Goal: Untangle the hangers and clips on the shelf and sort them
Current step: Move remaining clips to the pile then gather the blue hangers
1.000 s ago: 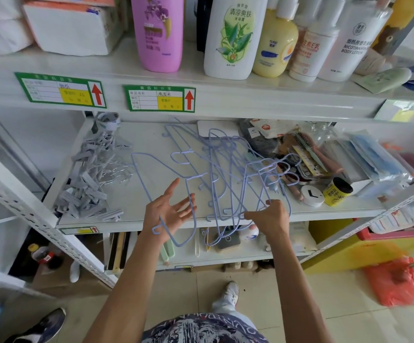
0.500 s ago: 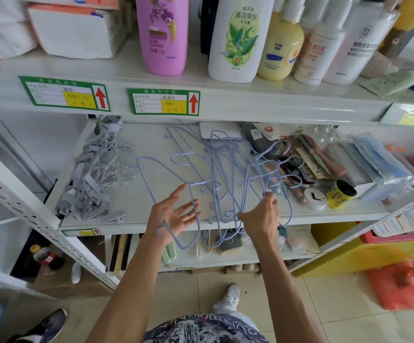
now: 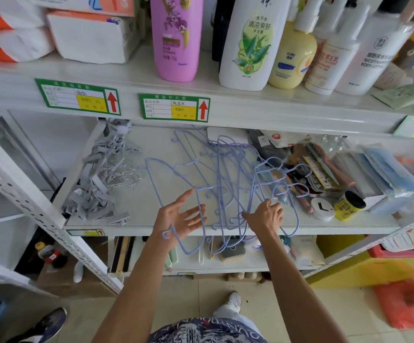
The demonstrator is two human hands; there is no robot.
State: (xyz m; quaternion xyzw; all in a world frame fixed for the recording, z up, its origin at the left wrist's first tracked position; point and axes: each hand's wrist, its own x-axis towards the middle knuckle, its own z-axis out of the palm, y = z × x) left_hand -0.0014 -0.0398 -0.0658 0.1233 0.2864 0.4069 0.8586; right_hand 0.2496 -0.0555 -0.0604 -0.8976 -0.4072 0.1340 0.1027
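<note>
A tangle of lilac wire hangers (image 3: 225,174) lies on the middle of the white shelf (image 3: 149,206), with some ends hanging over its front edge. To the left sits a pile of grey clips (image 3: 97,184) with metal hooks. My left hand (image 3: 180,219) is at the shelf's front edge, palm up and fingers spread, and one hanger's wire runs across the palm. My right hand (image 3: 265,216) reaches into the right side of the tangle, its fingers closed around hanger wires.
Right of the hangers lies clutter: a white round lid (image 3: 322,209), a yellow jar (image 3: 348,206), combs and blue packets (image 3: 394,174). Lotion and shampoo bottles (image 3: 245,40) stand on the shelf above. A red plastic bag (image 3: 404,300) lies on the floor at right.
My right hand has moved forward from the shelf edge into the hanger tangle. My left hand stays open in about the same place.
</note>
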